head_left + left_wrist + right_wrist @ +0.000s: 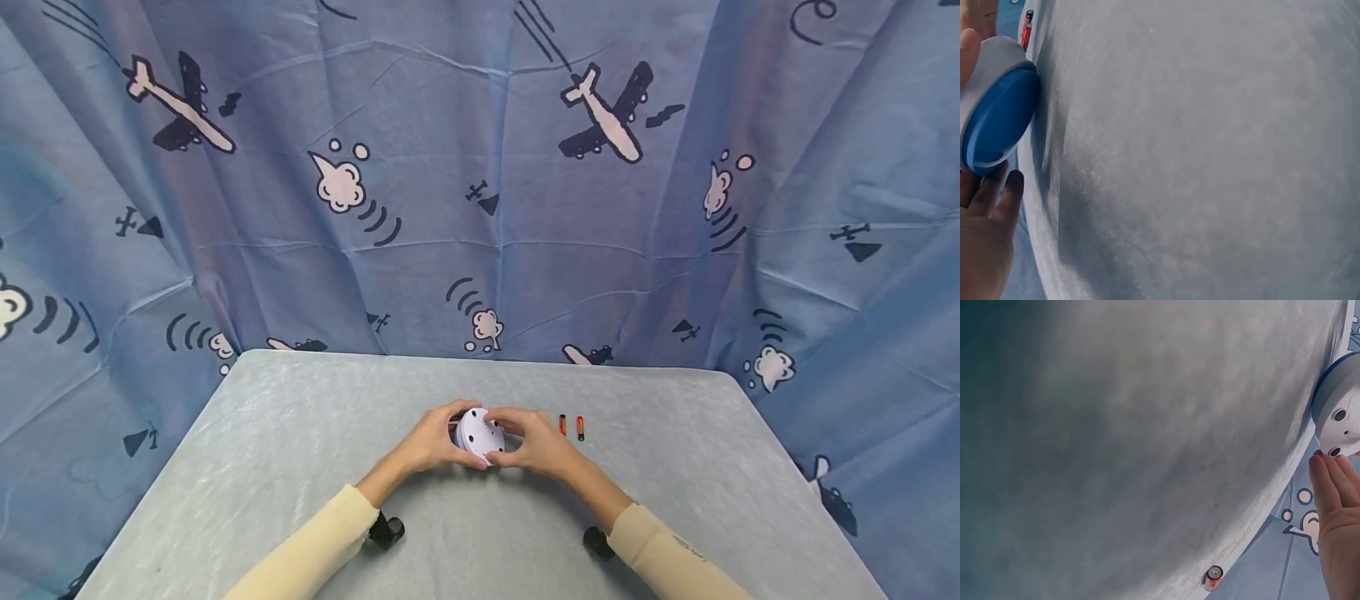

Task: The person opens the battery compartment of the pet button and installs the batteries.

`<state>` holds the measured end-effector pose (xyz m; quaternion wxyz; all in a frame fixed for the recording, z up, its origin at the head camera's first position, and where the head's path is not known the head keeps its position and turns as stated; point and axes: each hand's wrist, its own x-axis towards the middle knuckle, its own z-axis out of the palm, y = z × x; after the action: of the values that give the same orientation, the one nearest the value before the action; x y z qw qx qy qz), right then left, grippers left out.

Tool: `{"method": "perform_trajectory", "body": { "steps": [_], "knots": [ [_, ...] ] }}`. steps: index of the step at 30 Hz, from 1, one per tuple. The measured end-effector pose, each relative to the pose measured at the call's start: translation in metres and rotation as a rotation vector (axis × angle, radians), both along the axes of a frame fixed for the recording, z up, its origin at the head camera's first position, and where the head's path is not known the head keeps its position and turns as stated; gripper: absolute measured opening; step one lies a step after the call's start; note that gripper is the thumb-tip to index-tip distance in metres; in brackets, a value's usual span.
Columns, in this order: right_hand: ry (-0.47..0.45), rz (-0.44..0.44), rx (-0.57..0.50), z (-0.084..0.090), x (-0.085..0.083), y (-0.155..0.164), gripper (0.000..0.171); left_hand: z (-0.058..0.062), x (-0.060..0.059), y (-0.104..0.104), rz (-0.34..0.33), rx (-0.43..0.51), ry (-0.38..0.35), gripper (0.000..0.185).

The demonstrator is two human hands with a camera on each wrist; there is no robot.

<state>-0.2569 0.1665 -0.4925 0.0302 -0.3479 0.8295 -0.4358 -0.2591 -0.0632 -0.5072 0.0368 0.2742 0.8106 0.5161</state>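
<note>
Between my two hands is a round white device (pixel 480 435) with dark round feet or screws on the face turned up to the head camera. Its other side is a smooth blue disc (pixel 1004 119), which shows in the left wrist view. My left hand (pixel 435 437) grips the left rim, fingers at the far side and thumb at the near side. On the right rim, my right hand (pixel 534 442) holds it the same way. Just right of the right hand, two small red-and-black batteries (pixel 581 428) lie on the table.
The table (pixel 300 450) is covered with pale grey cloth, and its far edge meets a blue curtain (pixel 450 167) printed with planes. Black wrist-worn pieces (pixel 386 530) stick out below both sleeves.
</note>
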Motion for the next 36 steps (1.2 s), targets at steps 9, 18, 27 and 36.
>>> {"method": "perform_trajectory", "body": {
  "steps": [9,18,27,36],
  "knots": [
    [0.112,0.036,0.001,-0.0001,-0.004,0.001,0.049,0.0047,0.0,0.0028,0.004,-0.039,0.04,0.087],
    [0.221,0.032,0.071,-0.001,-0.0054,0.0013,0.047,0.0042,-0.0004,0.0042,0.016,-0.07,0.01,0.086],
    [0.24,0.053,0.08,-0.0004,-0.0053,0.0014,0.047,0.0059,-0.0001,0.0044,0.017,-0.088,0.019,0.084],
    [0.266,0.069,0.108,0.003,-0.0065,0.0029,0.043,0.0062,-0.003,0.0025,0.003,-0.097,0.051,0.086]
  ]
}}
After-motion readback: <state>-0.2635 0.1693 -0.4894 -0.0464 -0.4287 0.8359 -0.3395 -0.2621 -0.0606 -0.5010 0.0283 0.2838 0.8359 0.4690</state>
